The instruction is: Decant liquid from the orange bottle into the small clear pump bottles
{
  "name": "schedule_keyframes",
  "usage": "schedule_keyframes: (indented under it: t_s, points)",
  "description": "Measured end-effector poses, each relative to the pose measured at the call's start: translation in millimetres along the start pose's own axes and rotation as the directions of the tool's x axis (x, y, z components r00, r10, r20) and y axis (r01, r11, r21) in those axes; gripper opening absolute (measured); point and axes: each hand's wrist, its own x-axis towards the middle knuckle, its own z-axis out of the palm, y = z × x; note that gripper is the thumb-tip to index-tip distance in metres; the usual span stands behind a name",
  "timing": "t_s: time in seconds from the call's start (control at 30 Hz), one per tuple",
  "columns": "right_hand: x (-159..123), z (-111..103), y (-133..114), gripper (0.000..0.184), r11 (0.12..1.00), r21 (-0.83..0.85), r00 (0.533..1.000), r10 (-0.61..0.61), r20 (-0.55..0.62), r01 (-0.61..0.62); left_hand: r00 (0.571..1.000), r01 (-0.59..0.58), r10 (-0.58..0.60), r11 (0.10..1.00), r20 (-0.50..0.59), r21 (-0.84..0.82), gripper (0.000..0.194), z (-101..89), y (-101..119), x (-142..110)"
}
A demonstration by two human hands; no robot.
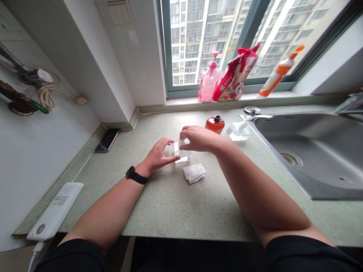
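Right hand (pixel 200 138) pinched on small clear plastic box (pixel 181 155), left hand (pixel 159 155) half-open beside it, contact unclear, on worktop (pixel 159 211). Handling step, apparently; next calls for steady hold.

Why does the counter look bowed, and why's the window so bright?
In the head view, the wide lens bows the counter's front edge and leans the window frame; daylight overexposes the tower blocks outside, while the steel sink shows only a soft sheen.
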Motion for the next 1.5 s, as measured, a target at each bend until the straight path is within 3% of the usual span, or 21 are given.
schedule_keyframes:
  t_s: [0.13,0.27,0.43,0.53,0.67,0.8,0.93,1.07,1.2,1.33,1.5]
  points:
    - [0.9,2.3,-1.3,0.038,0.994,-0.058,0.996,0.092,-0.002,-0.092,1.0,-0.006,0.006,1.0,-0.005,-0.003,0.059,0.1,-0.3,-0.2]
    - [-6.4,-1.6,-0.9,0.051,0.998,0.04,0.998,0.048,-0.041,-0.047,1.0,-0.013,0.013,1.0,-0.009,-0.016,0.058,-0.6,0.6,-0.1]
    - [-7.6,-2.6,2.4,0.033,0.994,0.091,0.998,-0.061,-0.025,0.064,1.0,-0.019,0.019,1.0,-0.01,-0.014,0.058,-0.6,0.2,0.3]
    - [-3.2,-0.4,1.4,0.02,0.999,0.034,1.0,0.0,-0.005,0.0,1.0,-0.013,0.013,1.0,-0.009,-0.004,0.058,0.0,-0.4,0.2]
    - [-2.9,-1.8,-1.1,0.037,0.994,-0.028,0.994,0.11,0.007,-0.11,1.0,-0.013,0.013,1.0,-0.005,-0.007,0.058,0.1,-0.5,0.0]
    - [-9.4,-7.0,1.0,0.051,0.998,0.054,0.998,0.029,-0.058,-0.025,1.0,-0.02,0.02,1.0,-0.007,-0.022,0.059,-0.3,0.1,0.1]
    - [-10.0,-5.6,3.7,0.037,0.993,0.083,0.995,-0.08,-0.052,0.084,1.0,-0.02,0.02,0.999,-0.008,-0.025,0.06,-0.1,0.5,0.4]
    - [-4.5,-1.0,0.3,0.017,0.999,0.033,0.999,-0.015,-0.039,0.016,1.0,-0.021,0.021,1.0,-0.008,-0.011,0.058,0.3,0.1,0.5]
    - [-4.5,-3.0,-4.1,0.031,0.994,-0.061,0.995,0.093,-0.023,-0.095,1.0,-0.022,0.022,1.0,-0.009,-0.011,0.057,0.3,-0.4,0.3]
    - [-10.1,-7.4,-2.4,0.05,0.998,0.009,0.997,0.06,-0.055,-0.06,1.0,-0.01,0.01,1.0,-0.009,-0.027,0.058,-0.3,0.8,0.3]
    - [-8.2,-3.9,1.3,0.033,0.995,0.081,0.998,-0.059,-0.024,0.06,1.0,-0.003,0.003,0.999,-0.005,-0.032,0.058,-0.6,1.8,0.5]
